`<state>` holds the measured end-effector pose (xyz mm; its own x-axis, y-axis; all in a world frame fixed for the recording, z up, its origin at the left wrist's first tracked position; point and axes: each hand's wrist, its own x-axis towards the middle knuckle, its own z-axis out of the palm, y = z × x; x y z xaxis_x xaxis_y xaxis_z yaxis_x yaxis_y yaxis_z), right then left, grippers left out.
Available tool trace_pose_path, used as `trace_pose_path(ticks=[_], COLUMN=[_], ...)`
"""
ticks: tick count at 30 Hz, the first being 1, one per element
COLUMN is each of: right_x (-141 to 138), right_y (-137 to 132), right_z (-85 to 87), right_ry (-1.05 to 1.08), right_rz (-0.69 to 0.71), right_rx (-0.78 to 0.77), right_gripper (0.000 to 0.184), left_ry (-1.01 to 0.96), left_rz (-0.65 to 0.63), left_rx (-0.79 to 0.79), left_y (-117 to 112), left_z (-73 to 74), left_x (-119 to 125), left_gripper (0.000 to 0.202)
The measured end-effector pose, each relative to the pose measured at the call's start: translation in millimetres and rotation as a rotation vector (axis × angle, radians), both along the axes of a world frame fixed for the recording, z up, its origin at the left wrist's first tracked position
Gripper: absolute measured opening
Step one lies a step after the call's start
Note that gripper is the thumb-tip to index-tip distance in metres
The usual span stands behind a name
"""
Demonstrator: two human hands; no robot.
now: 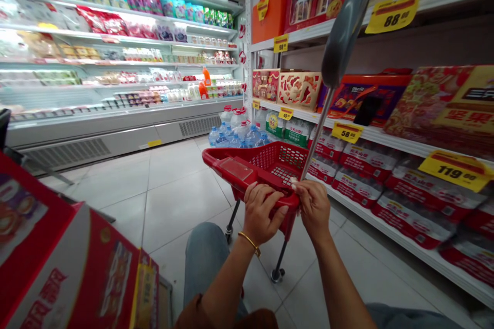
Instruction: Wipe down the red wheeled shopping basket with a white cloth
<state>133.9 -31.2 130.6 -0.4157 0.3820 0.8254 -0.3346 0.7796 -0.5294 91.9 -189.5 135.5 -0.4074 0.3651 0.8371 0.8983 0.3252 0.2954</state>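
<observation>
A red plastic shopping cart with a perforated basket stands right before me on thin legs with casters. My left hand, with a gold bangle at the wrist, curls its fingers over the near rim. At the cart's right corner, my right hand is closed in a pinch beside the rim. A small white wad, perhaps tissue or cloth, pokes out from its fingertips. From that corner a metal pole rises at a slant to a grey handle. The right fingertips are partly hidden behind the cart's edge.
Shelves on the right hold gift boxes and red-wrapped bottle packs. Large water bottles stand on the floor beyond the cart. A lit refrigerated display lines the back left. Red cartons crowd the near left.
</observation>
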Motion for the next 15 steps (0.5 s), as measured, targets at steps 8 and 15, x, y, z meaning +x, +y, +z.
trace_pose_path(ticks=[8,15], right_x=[15.9,8.4], right_y=[-35.5,-27.0], right_z=[17.9,10.7], right_ry=[0.061,0.041], right_rz=[0.155,0.094], right_rx=[0.118,0.163], right_gripper=[0.012,0.014], left_ry=[0.016,-0.056], left_rz=[0.01,-0.02], left_rx=[0.007,0.013], left_y=[-0.7,-2.9], left_z=[-0.8,5.0], left_x=[0.5,-0.5], left_gripper=[0.026,0.023])
